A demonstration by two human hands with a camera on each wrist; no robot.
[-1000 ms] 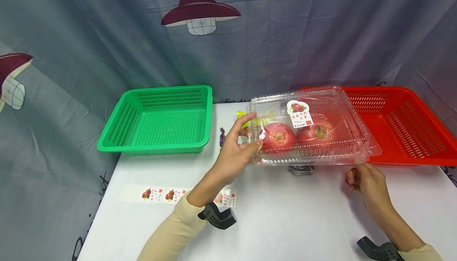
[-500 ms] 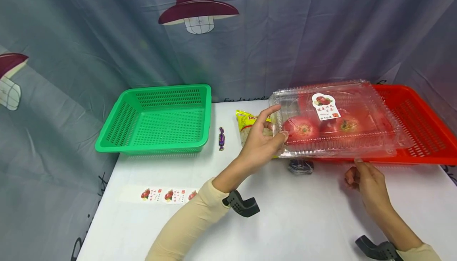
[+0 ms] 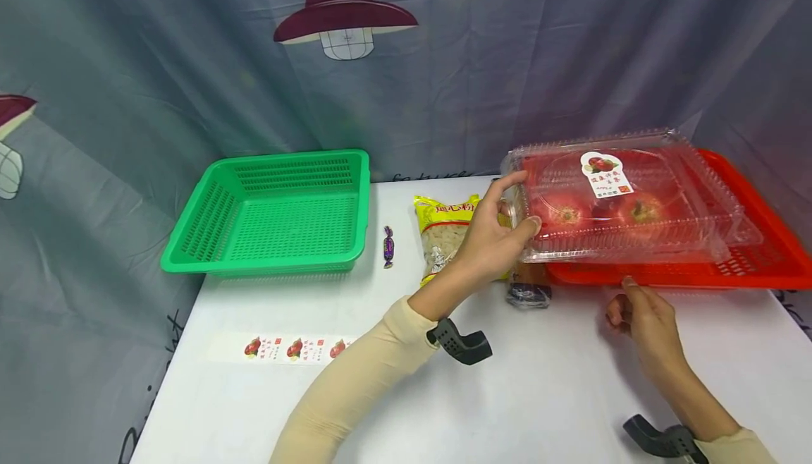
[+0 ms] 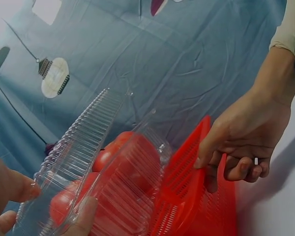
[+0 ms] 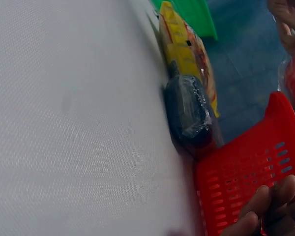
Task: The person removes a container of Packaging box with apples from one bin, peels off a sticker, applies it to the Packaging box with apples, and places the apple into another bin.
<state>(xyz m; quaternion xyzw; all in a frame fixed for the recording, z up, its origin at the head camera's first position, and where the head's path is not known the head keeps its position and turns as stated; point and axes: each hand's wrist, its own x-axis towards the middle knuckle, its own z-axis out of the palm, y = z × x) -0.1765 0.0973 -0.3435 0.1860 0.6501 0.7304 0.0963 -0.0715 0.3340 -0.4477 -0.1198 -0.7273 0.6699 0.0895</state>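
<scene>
My left hand (image 3: 491,238) pinches the left end of a clear plastic fruit box (image 3: 685,238), thumb in front and fingers behind. Inside lie several red apples (image 3: 641,209), and a white fruit sticker (image 3: 607,176) is on the lid. The box is held slightly tilted over the red basket (image 3: 685,278), covering much of it in the head view. At the basket's front rim, my right hand (image 3: 653,323) pinches the edge between thumb and index finger, its other fingers curled below; the left wrist view shows this grip (image 4: 246,130).
A green basket (image 3: 222,266) stands back left. Between the baskets lie a purple-wrapped candy (image 3: 388,247), a yellow food packet (image 3: 440,235) and a dark plastic-wrapped item (image 3: 529,295). A strip of stickers (image 3: 294,349) lies at the front left of the white table (image 3: 507,407).
My left hand has carried the apple box to the right and a little away from me, over the red basket, uncovering the yellow packet. My right hand has stayed at the basket rim.
</scene>
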